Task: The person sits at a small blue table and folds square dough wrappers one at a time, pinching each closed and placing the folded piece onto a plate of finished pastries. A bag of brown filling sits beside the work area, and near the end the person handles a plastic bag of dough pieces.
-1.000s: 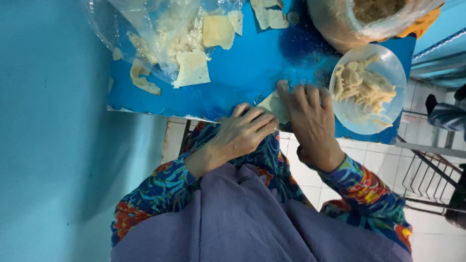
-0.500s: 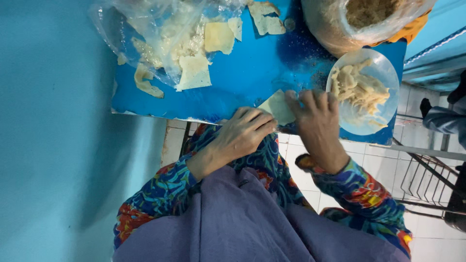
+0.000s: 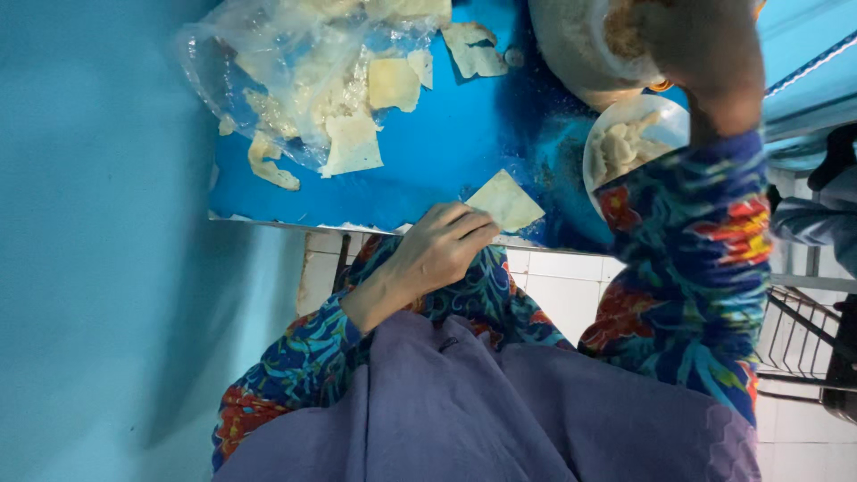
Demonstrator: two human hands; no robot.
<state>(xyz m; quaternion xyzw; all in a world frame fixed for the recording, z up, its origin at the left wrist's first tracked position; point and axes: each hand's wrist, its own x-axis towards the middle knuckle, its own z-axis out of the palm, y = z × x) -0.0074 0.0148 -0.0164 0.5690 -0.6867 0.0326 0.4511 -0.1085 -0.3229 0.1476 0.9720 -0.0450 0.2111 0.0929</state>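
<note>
My left hand (image 3: 439, 245) rests at the near edge of the blue table (image 3: 446, 152), its fingers pinching a corner of a pale square dough wrapper (image 3: 507, 202) that lies flat on the table. My right hand (image 3: 705, 49) is stretched out to the far right over a large round bowl of brownish filling (image 3: 580, 45); it is blurred and its fingers are not clear. Below that arm stands a white plate of folded dumplings (image 3: 625, 143), partly hidden by my patterned sleeve.
A clear plastic bag (image 3: 286, 80) of wrappers lies at the table's far left, with loose wrappers (image 3: 393, 85) and torn pieces (image 3: 473, 49) around it. A metal rack (image 3: 803, 348) and someone's grey-clad limb (image 3: 808, 223) are at the right, above a tiled floor.
My right hand has left the wrapper and swung up to the filling bowl. My left hand stays on the wrapper, which now lies uncovered.
</note>
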